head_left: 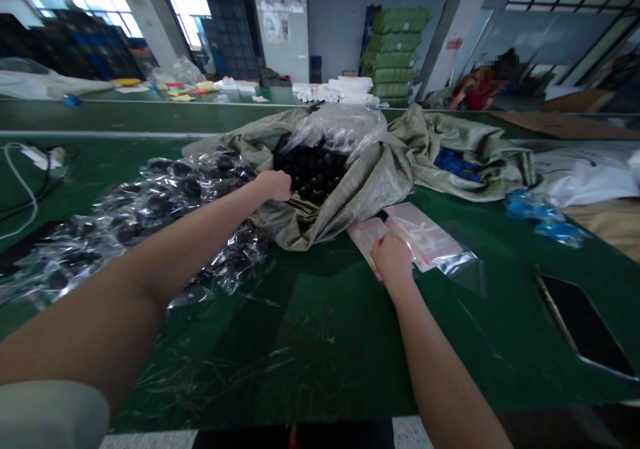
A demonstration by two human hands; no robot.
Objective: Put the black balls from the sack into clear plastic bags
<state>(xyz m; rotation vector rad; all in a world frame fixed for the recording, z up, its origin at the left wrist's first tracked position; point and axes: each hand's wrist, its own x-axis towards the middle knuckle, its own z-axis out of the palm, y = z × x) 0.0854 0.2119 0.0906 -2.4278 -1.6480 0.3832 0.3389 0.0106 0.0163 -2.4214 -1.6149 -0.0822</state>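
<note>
My left hand (275,185) reaches to the mouth of an olive woven sack (345,202), beside the black balls (317,169) inside it. Its fingers are curled, and whatever they hold is hidden. Over the sack's far rim lies a clear plastic liner (345,125). My right hand (393,257) is closed at the edge of a stack of flat clear plastic bags (367,232), its fingertips mostly out of sight. A second stack of clear bags (425,235) lies just right of it. Left of the sack, many black round pieces in clear wrappers (165,202) are heaped under my left forearm.
A phone (585,322) lies on the green table (340,355) at the right. Beyond it are blue wrapped pieces (545,215) and a second woven sack (480,135) with blue contents. Cables (30,189) lie at the left. Another person (480,92) bends forward at the back right.
</note>
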